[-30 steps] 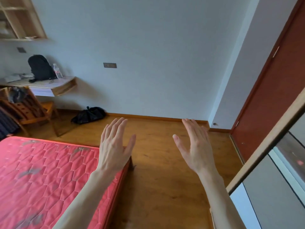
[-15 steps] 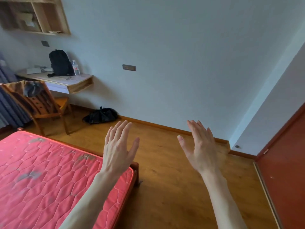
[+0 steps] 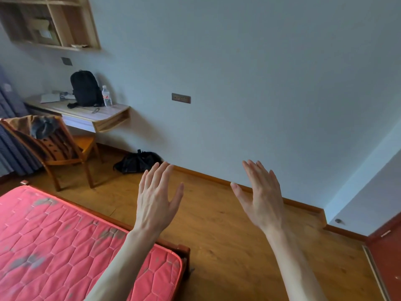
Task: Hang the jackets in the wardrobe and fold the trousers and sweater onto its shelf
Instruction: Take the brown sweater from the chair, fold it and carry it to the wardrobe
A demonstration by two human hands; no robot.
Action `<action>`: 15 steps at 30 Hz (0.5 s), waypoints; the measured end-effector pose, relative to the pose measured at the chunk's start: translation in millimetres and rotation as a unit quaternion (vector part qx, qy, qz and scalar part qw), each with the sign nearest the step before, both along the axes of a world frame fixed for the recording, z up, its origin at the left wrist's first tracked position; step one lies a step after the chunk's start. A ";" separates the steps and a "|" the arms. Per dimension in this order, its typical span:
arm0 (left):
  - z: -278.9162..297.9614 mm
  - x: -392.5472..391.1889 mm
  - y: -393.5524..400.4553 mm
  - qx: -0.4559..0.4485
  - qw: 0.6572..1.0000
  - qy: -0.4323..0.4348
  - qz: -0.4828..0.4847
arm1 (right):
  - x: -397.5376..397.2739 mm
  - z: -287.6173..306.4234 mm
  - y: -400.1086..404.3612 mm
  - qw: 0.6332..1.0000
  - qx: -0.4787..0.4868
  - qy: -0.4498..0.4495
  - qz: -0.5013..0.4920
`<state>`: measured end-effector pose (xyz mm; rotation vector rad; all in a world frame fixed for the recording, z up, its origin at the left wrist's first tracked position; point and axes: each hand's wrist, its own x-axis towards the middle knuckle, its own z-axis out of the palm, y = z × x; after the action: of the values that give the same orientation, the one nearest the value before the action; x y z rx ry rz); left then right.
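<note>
Swung leftward since a second ago — wardrobe edge gone from sight — both empty hands, left hand [image 3: 157, 199] and right hand [image 3: 260, 197], hover spread-fingered, while crumpled brown-and-grey clothing [image 3: 36, 124] over the wooden slatted chair [image 3: 65, 153] looks untouched — seemingly more left to put away.

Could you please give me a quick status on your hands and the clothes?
Left hand and right hand open, empty, raised. Clothes draped on chair, untouched. Wardrobe not in view. Nothing in the way.
</note>
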<state>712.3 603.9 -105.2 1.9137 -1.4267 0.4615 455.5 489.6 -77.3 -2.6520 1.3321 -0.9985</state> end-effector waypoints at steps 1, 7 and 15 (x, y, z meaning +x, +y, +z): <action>-0.4 5.0 -9.1 0.003 1.000 0.001 0.004 | 7.4 -1.0 -11.6 1.000 0.002 -0.004 0.005; -4.4 34.2 -74.9 0.020 0.999 -0.006 0.042 | 52.5 -15.8 -91.8 0.999 0.013 -0.015 0.048; -1.0 79.1 -195.8 0.026 0.992 -0.016 0.119 | 129.3 -23.5 -237.3 0.991 0.025 -0.014 0.133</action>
<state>791.4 408.1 -106.2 2.1389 -1.2454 0.5749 584.8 252.3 -100.8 -2.6743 0.9494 -0.9500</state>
